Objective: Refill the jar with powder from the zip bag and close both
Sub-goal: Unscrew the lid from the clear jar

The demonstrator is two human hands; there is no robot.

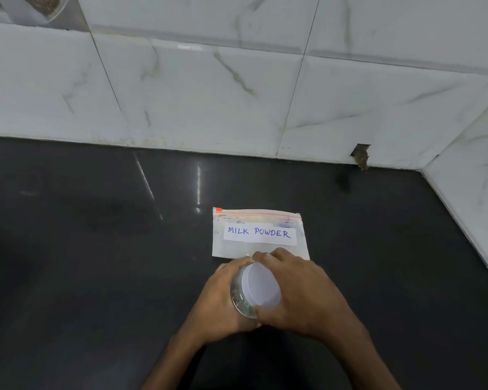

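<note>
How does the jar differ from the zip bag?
The jar is gripped by both hands, the left hand on its clear body, the right hand on its white lid; the zip bag lies flat on the counter, unheld. The zip bag bears a handwritten label; the jar shows none. Both look closed.

Most of the jar [261, 285] and the zip bag's [259, 235] near edge behind the hands [220, 302] [302, 294]

Bag [258, 235]: clear zip pouch, lay flat, red zip strip along its far edge, white label reading MILK POWDER.
Jar [238, 301]: clear, just nearer than the bag's near edge.
Lid [261, 287]: white, round, sat on the jar's mouth.
</note>
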